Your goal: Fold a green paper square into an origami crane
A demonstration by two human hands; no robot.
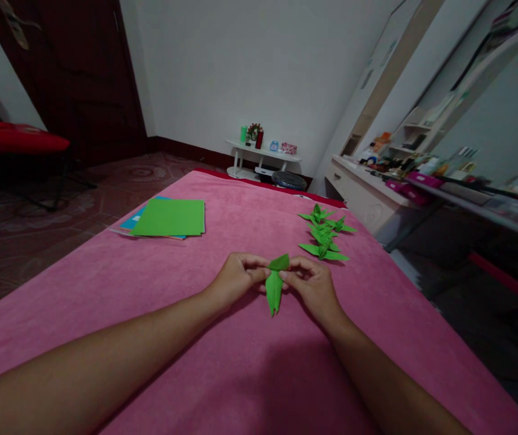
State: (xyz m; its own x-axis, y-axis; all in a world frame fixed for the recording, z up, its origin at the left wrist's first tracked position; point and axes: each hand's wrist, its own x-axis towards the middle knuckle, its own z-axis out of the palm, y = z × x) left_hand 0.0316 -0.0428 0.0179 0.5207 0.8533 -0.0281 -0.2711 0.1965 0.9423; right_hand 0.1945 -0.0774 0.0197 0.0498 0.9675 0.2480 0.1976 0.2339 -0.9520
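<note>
A folded piece of green origami paper [274, 289] is held upright between both hands, just above the pink cloth. Its top flap is wide and leans to the right, and its lower end narrows to split points. My left hand [241, 273] pinches its left edge near the middle, thumb in front. From the other side my right hand [311, 279] grips the right edge, its thumb pressed on the front at the crease. The fingertips behind the paper are partly hidden. Several folded green paper pieces with pointed wings [323, 234] lie together beyond my right hand.
Square paper sheets [168, 217], green on top with blue beneath, lie stacked at the left. The pink cloth [223, 374] covers the surface under my hands. A white side table [263, 151] stands by the far wall, and a cluttered dresser [367, 193] is at the right.
</note>
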